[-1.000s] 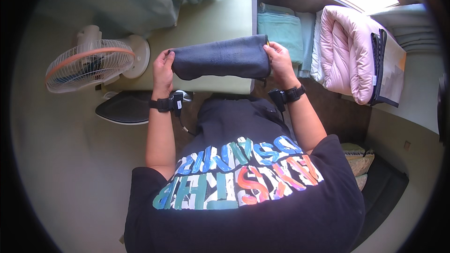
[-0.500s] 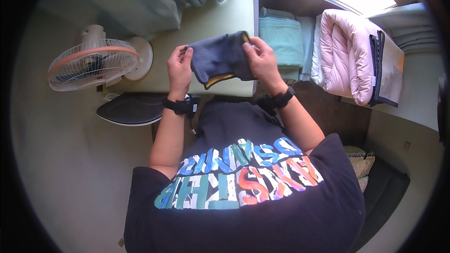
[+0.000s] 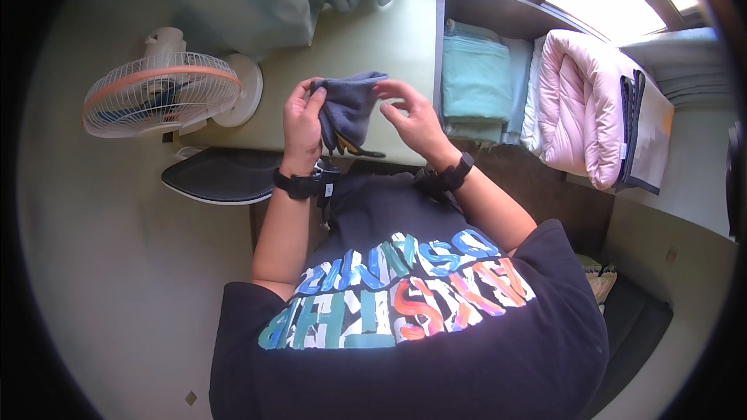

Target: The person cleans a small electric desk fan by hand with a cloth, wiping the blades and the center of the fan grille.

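Note:
A small blue-grey cloth [image 3: 348, 105] with a yellow underside and a dark edge hangs in loose folds above the pale green tabletop. My left hand [image 3: 302, 126] pinches its left side between thumb and fingers. At the opposite side, the fingertips of my right hand [image 3: 415, 118] reach the upper right corner; thumb and forefinger stand apart with no cloth visible between them. Some of the yellow side shows at the bottom, where a dark strip of edging sticks out to the right.
The pale green table [image 3: 389, 39] lies beneath my hands. To the left are a white fan [image 3: 163, 93] with an orange rim and an ironing board [image 3: 222, 176]. On the right sit folded green cloth [image 3: 475, 74] and a pink quilt [image 3: 572, 101]. A curtain [image 3: 288, 0] hangs behind.
The cloth, stretched flat between both hands before, has slackened and bunched toward my left hand. My right hand has moved left and its fingers have opened from the cloth.

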The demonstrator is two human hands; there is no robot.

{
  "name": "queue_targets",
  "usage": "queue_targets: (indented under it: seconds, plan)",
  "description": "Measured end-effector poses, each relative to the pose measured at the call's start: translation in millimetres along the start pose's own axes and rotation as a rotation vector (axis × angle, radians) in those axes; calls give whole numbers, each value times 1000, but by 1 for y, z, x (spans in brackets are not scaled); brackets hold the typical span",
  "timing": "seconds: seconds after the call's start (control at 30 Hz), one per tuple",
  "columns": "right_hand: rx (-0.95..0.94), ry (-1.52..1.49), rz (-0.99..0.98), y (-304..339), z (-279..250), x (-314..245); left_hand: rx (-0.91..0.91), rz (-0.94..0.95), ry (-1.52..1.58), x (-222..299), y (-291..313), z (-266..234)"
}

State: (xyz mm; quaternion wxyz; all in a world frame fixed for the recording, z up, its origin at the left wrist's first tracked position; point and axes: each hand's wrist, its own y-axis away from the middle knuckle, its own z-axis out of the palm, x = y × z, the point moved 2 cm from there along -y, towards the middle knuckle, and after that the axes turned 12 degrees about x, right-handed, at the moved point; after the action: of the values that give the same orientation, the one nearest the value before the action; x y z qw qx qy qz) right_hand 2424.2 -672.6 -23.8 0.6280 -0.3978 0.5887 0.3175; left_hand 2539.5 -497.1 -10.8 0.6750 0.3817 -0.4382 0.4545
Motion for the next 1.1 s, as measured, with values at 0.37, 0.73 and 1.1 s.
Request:
queue_targets:
  seconds: [0.37,0.73,1.1]
  plan:
    - [-115,-388,536,-20,27,40,45,-454,456,12,-4,-36]
    - [-270,744,-720,-17,15,5,154,-512,-58,-32,-13,-25]
    - [-91,-271,498,-13,-27,72,14,-601,-72,-62,-29,2]
